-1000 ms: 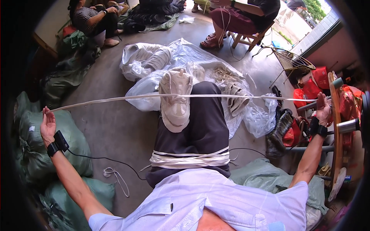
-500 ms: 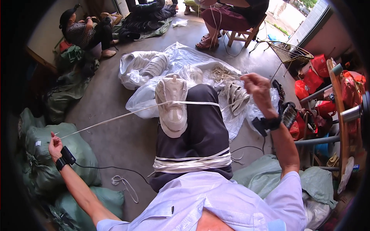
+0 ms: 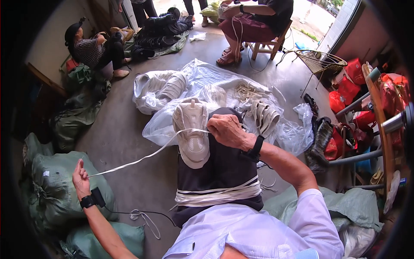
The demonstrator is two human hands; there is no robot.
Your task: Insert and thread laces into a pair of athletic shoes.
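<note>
Where the pale lilac shirt (image 3: 207, 228) ends, a band of thin off-white laces (image 3: 217, 196) is wound round both thighs of the dark trousers (image 3: 235, 162). Left grip (image 3: 80, 178) is out wide by a bulging green woven sack (image 3: 62, 185), half closed on one end of the flat white lace (image 3: 133, 162). Shoe (image 3: 192, 149) is on the raised knee, toe toward the wearer: cream, mesh panels, rounded toe, pull loop at the far end. Right grip (image 3: 230, 130) is clenched on the lace just off the shoe's right edge.

Delta: right grip was far out right with the lace stretched across; now it's in tight by the shoe, and the left run sags slightly. My read: side-to-side stretch done, work now local to the shoe.

Beyond: crumpled translucent plastic (image 3: 202, 71) on smooth grey floor (image 3: 120, 125), ribbed-looking pale bundle (image 3: 166, 88), lace tangle (image 3: 246, 91). Far end: seated co-worker (image 3: 258, 26).
</note>
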